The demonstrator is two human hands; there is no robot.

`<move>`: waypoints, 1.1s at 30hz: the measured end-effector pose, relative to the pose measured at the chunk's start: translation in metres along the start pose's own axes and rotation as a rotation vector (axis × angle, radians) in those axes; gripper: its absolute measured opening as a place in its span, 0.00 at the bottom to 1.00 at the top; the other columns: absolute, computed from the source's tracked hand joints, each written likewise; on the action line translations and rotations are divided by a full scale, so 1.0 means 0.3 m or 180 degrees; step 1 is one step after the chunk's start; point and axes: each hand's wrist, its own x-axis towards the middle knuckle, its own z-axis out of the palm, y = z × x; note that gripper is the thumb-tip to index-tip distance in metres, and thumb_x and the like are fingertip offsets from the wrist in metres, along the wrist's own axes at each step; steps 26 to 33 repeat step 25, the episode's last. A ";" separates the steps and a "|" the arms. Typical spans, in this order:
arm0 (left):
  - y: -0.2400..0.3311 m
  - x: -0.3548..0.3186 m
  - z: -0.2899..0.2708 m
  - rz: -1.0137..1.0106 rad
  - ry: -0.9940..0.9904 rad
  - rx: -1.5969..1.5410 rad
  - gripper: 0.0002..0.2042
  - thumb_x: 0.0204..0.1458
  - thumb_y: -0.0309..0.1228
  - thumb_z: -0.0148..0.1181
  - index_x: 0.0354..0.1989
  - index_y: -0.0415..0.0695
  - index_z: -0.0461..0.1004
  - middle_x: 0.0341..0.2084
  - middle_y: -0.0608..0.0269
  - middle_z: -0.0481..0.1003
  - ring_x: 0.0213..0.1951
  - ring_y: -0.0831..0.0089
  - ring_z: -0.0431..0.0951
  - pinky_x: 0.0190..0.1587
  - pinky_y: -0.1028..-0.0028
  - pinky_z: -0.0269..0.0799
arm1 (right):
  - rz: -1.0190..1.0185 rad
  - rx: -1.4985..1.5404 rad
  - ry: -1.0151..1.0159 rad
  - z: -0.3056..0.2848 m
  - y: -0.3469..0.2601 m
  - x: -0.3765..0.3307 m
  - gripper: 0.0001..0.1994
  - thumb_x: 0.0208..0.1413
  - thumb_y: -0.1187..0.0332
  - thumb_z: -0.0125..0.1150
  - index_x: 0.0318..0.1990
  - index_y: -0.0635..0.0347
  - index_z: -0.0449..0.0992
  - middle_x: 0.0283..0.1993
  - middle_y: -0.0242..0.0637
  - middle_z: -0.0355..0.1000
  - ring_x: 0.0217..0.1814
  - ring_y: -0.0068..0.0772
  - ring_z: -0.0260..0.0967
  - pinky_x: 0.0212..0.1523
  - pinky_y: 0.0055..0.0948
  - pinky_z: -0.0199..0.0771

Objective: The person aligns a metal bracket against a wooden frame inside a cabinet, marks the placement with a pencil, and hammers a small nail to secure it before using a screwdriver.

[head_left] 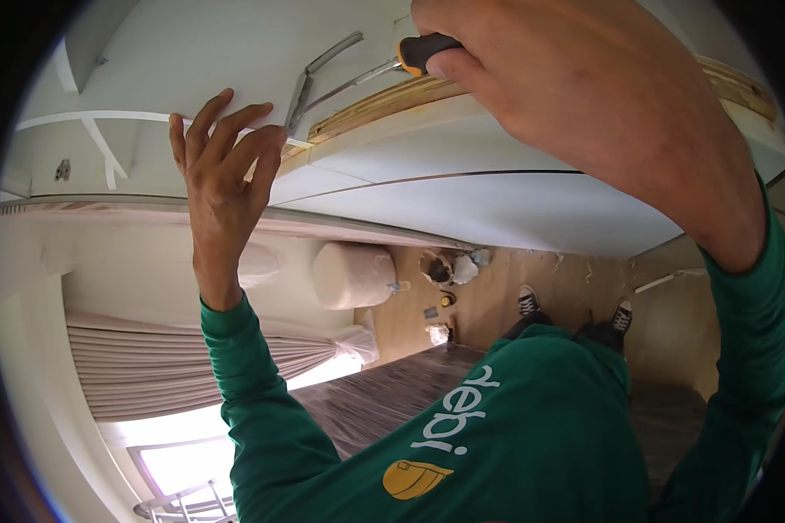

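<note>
My right hand (541, 96), at the top, is wrapped round the black and orange handle of a screwdriver (426, 54). Its metal shaft slants down and left toward a jointed metal bracket (300, 94) on a pale cabinet panel. Close to the bracket's lower end is my left hand (225, 166), with thumb and index fingertips brought together and the other fingers spread. Whatever lies between those fingertips is too small to make out. The screwdriver's tip is also hard to see beside the bracket.
An exposed wooden edge (384, 109) runs along the white cabinet front (488, 200). Far below, a wrapped round bundle (351, 275), bags (464, 268) and small items lie on the wood floor (497, 292). A plastic-covered surface (384, 397) is beside me, with curtains (174, 366) to the left.
</note>
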 end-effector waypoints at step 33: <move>0.005 -0.014 -0.014 0.0016 -0.0275 0.0160 0.03 0.60 0.31 0.69 0.40 0.54 0.86 0.55 0.77 0.80 0.70 0.62 0.67 0.77 0.36 0.42 | -0.0184 0.0260 -0.0252 -0.038 0.044 -0.004 0.12 0.65 0.67 0.66 0.43 0.71 0.85 0.35 0.50 0.79 0.42 0.37 0.72 0.49 0.46 0.76</move>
